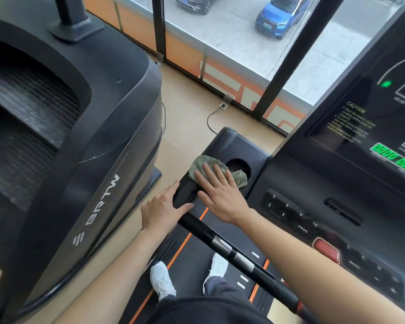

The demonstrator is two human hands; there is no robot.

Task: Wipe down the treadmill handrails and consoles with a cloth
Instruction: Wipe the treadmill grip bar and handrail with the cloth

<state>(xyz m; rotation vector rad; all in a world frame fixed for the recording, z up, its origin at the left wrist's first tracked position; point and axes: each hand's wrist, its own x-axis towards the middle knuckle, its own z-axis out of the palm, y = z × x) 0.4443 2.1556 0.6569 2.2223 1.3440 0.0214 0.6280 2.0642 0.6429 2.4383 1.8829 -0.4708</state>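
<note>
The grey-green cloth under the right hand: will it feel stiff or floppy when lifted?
Probably floppy: the grey-green cloth lies crumpled, with wavy edges, under the flat right hand. Likely light and limp too: one corner bunches beside the round cup holder.

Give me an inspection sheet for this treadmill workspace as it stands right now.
Surface: black console wing with a cup holder.
Job's things: green cloth spread on the wing; handrail; console lit.
Clutter: nothing seen.
Hands: right hand flat, pressing the cloth; left hand rests on the wing's edge.
Cables: black cable across the floor to a socket.
Surroundings: another machine on the left; window, cars outside.
</note>
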